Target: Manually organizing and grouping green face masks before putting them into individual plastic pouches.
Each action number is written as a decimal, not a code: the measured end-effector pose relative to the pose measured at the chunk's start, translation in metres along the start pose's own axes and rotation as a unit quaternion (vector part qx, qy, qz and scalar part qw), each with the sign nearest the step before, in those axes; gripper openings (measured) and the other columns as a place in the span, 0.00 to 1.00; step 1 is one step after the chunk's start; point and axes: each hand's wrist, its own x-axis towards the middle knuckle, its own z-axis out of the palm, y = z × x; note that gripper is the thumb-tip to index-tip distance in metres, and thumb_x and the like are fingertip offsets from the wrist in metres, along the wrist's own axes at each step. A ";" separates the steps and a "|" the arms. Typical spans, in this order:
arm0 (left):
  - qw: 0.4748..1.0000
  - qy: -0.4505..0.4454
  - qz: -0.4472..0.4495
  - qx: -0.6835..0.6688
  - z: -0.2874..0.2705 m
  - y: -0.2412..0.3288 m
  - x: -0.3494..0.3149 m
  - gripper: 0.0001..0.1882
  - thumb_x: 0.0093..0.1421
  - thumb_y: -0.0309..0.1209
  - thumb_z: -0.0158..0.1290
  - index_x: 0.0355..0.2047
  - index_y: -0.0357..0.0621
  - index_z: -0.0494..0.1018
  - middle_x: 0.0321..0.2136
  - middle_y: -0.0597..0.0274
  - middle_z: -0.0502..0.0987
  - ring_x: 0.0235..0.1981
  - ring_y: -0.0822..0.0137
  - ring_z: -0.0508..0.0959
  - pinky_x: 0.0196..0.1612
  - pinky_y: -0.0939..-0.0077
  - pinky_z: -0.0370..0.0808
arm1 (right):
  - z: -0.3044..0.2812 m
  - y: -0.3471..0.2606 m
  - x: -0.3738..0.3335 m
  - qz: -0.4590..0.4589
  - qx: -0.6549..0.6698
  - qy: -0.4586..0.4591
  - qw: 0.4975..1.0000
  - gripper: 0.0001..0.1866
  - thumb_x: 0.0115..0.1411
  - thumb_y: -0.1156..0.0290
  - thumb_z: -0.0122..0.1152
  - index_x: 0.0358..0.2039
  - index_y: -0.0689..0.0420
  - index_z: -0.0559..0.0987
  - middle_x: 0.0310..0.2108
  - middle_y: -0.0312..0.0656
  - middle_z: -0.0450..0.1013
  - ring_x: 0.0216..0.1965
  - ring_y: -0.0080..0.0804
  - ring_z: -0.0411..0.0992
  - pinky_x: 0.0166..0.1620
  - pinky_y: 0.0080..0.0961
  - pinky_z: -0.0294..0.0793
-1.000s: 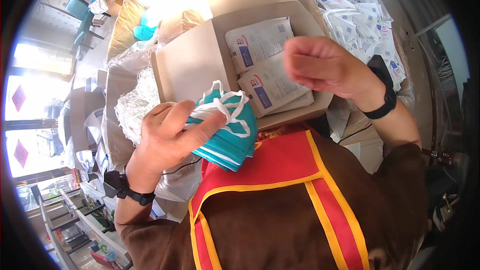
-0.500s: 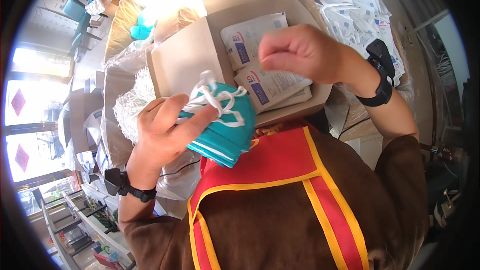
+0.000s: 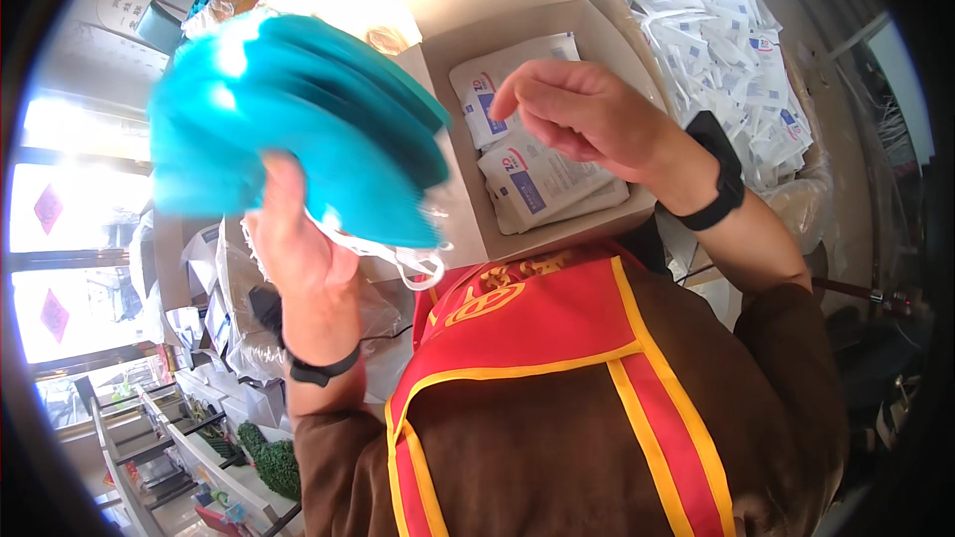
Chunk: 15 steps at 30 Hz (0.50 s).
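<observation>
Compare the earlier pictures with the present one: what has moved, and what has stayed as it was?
The left hand has lifted the stack of teal face masks up from chest height toward the camera, still gripping it; the white ear loops now dangle below. The right hand has opened from a loose fist and hovers over the cardboard box. The white packets in the box lie as before.

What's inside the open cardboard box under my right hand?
White sealed packets with blue and red print lie stacked in the cardboard box. The right hand hovers over them, and the teal masks cover the box's left part.
</observation>
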 end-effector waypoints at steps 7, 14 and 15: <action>0.941 -0.232 -0.055 -0.242 0.023 -0.016 0.023 0.14 0.64 0.36 0.45 0.36 0.34 0.69 0.30 0.47 0.68 0.10 0.77 0.63 0.17 0.82 0.61 | 0.036 0.022 0.031 0.048 0.080 -0.086 0.992 0.28 0.65 0.44 0.47 0.35 0.59 0.79 0.21 0.26 0.63 0.21 0.12 0.55 0.22 0.11 0.53; 0.943 -0.249 -0.049 -0.218 0.025 -0.010 0.031 0.15 0.63 0.35 0.45 0.36 0.33 0.70 0.31 0.46 0.70 0.11 0.77 0.62 0.19 0.83 0.61 | 0.039 0.026 0.026 0.068 0.094 -0.124 0.985 0.32 0.62 0.36 0.45 0.25 0.56 0.77 0.18 0.28 0.65 0.18 0.14 0.56 0.23 0.12 0.56; 0.941 -0.252 -0.046 -0.222 0.023 -0.009 0.033 0.15 0.63 0.35 0.44 0.36 0.32 0.70 0.31 0.46 0.70 0.11 0.77 0.62 0.20 0.82 0.61 | 0.041 0.025 0.024 0.079 0.102 -0.121 0.984 0.33 0.62 0.36 0.44 0.24 0.56 0.77 0.18 0.28 0.66 0.17 0.14 0.56 0.23 0.12 0.56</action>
